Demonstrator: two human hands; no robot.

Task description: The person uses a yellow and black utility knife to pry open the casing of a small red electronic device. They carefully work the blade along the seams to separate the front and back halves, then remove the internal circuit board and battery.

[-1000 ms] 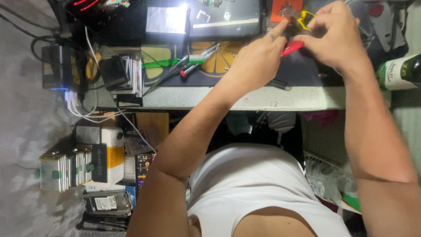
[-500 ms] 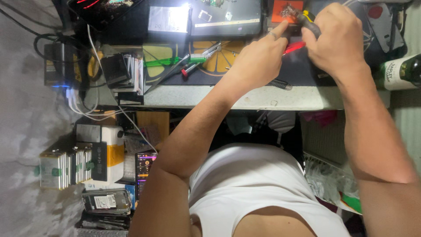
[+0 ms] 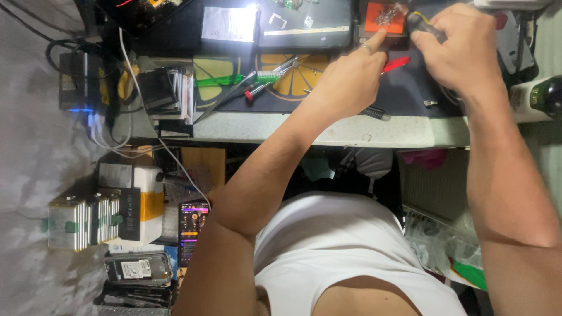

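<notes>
My left hand reaches over the desk, its index finger stretched out and touching the edge of a small orange tray that holds tiny metal parts. Its other fingers are curled. A red-handled tool pokes out beside this hand, and I cannot tell whether the hand holds it. My right hand is just right of the tray. It grips a black-and-yellow screwdriver whose tip points toward the tray.
A dark mat with a citrus-slice print carries a green-handled screwdriver and other tools. A dark glass bottle lies at the right. A black box with a blue light sits at the left. Stacked phone parts and a lit phone lie below.
Both hands have shifted a little farther across the desk. My left index finger has stretched out onto the orange tray, and the screwdriver has come closer to the tray.
</notes>
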